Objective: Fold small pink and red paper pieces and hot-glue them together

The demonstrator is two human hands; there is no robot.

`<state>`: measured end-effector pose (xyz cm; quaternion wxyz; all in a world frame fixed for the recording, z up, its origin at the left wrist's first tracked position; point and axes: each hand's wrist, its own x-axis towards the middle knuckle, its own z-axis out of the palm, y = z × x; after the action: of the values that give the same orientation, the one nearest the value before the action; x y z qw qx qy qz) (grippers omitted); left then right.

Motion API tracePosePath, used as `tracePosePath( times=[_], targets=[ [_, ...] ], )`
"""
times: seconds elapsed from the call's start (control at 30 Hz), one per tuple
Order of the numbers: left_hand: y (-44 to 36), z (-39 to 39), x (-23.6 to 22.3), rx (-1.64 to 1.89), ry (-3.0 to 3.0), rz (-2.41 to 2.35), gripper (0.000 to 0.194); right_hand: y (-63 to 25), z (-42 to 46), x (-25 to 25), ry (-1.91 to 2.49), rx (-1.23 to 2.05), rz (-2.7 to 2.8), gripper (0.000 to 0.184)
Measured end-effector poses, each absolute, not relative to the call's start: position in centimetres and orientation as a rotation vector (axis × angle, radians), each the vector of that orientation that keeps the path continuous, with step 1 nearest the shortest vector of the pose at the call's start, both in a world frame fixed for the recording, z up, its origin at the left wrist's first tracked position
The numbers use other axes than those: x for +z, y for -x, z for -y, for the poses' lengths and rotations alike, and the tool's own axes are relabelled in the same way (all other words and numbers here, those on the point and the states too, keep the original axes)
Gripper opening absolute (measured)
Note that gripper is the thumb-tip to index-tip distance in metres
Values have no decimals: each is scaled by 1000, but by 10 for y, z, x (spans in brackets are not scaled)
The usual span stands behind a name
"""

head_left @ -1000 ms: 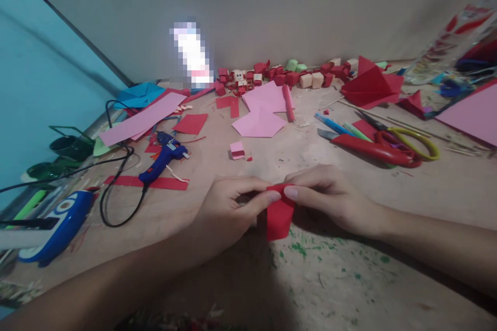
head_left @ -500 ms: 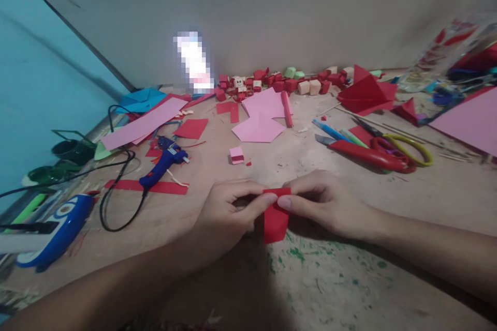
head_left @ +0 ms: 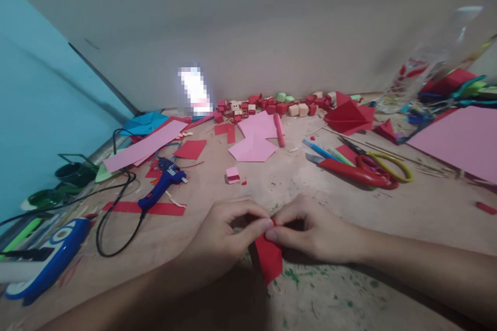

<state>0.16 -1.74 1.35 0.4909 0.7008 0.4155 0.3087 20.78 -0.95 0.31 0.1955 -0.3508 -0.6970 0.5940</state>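
Note:
A small red paper piece [head_left: 269, 261] is pinched between both hands low in the middle of the view. My left hand [head_left: 221, 235] grips its top edge with thumb and forefinger closed. My right hand [head_left: 310, 227] pinches the same edge from the right, fingertips touching those of the left hand. The paper hangs down toward the worn table top [head_left: 388, 227], tilted a little to the right.
A blue glue gun [head_left: 161, 186] with black cable lies at left, over a red strip [head_left: 155, 208]. Pink paper [head_left: 254, 137], small red, beige and green cubes [head_left: 272, 106], scissors [head_left: 373, 165], a red cutter [head_left: 351, 171], pens and a large pink sheet [head_left: 462, 139] lie beyond.
The view has tilted up, so hands and table sit lower in frame. Both hands have closed tighter on the paper's top edge, and the paper now tilts right.

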Motion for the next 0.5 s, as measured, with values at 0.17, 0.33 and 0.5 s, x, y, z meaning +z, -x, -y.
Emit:
tracePosePath(
  times=[0.17, 0.33, 0.5],
  targets=[
    [8, 0, 13, 1067, -1519, -1188, 16, -206, 12, 7, 1027, 1693, 1856, 43],
    [23, -15, 12, 1596, -1503, -1433, 12, -205, 14, 7, 993, 1645, 1927, 45],
    [25, 13, 7, 1229, -2651, -978, 12, -207, 9, 5, 976, 1876, 1525, 49]
  ],
)
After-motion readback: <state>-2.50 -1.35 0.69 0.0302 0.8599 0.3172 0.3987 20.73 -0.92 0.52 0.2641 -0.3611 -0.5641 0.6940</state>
